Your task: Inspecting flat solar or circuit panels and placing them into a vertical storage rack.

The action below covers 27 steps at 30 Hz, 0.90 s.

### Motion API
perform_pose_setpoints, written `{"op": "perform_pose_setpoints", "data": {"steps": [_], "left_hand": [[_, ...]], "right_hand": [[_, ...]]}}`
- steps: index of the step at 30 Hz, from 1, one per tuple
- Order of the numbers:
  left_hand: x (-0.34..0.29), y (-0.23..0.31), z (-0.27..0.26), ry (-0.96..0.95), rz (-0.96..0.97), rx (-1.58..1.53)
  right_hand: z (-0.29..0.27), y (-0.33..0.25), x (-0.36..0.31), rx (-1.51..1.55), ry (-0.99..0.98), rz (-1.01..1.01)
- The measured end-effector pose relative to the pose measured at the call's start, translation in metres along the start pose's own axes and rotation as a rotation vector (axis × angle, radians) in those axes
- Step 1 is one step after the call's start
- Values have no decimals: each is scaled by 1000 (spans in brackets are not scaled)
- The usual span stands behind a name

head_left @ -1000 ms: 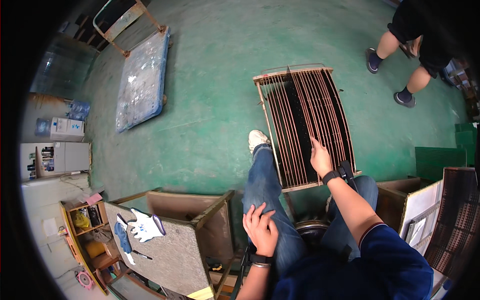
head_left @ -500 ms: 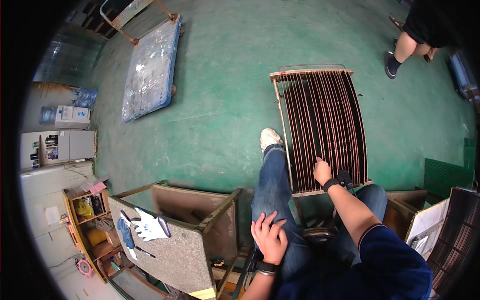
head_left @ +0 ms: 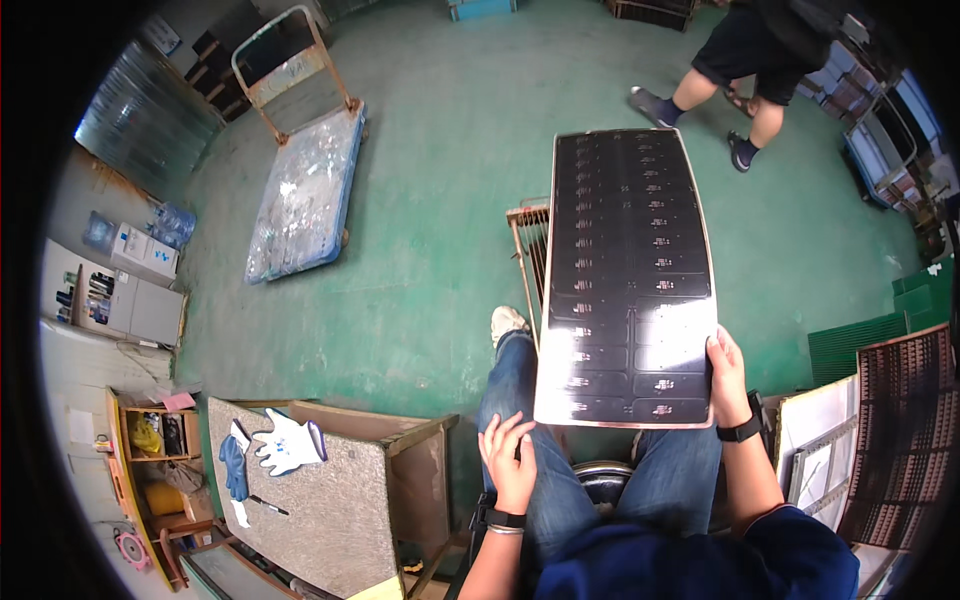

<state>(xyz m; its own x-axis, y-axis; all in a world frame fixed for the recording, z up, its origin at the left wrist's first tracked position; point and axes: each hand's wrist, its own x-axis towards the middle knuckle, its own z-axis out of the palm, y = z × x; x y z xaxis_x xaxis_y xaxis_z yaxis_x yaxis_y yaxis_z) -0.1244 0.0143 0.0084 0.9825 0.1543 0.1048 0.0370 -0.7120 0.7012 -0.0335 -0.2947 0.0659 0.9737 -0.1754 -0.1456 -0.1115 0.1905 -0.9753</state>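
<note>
A large black circuit board panel [head_left: 628, 250] with rows of repeated light markings and a thin pale border is held up over my knees. My right hand [head_left: 729, 375] grips its right edge near the lower corner, thumb on the face. A glare covers the panel's lower part. My left hand [head_left: 511, 460] is near the panel's lower left corner, fingers spread, holding nothing. Behind the panel stands a wire-slotted rack [head_left: 528, 214], mostly hidden, with only its left side showing.
On my left, a grey-topped table [head_left: 330, 510] carries a white glove [head_left: 288, 443], a blue glove [head_left: 234, 470] and a pen [head_left: 268, 506]. A blue platform cart [head_left: 305, 215] stands beyond. A person [head_left: 745, 50] is at the far right. Perforated brown panels [head_left: 900, 440] lean at my right.
My right hand, earlier at the rack's near end, now holds the panel up in front of it. My left hand stays spread near my thigh. The person has moved left, and the view has shifted.
</note>
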Motion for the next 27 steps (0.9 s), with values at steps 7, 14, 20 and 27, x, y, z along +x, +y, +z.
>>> {"op": "perform_pose_setpoints", "data": {"steps": [7, 14, 20, 27], "left_hand": [[-23, 69, -19, -244, -497, -1745], [-35, 35, -77, -169, -446, -1611], [-47, 21, -117, 29, -320, -1501], [-42, 10, -143, 134, -253, -1301]], "right_hand": [[50, -4, -93, 503, -347, 238], [1, -50, -74, 694, 103, -42], [-76, -98, -87, 542, 306, -327], [-126, -120, -119, 166, -62, -155]]}}
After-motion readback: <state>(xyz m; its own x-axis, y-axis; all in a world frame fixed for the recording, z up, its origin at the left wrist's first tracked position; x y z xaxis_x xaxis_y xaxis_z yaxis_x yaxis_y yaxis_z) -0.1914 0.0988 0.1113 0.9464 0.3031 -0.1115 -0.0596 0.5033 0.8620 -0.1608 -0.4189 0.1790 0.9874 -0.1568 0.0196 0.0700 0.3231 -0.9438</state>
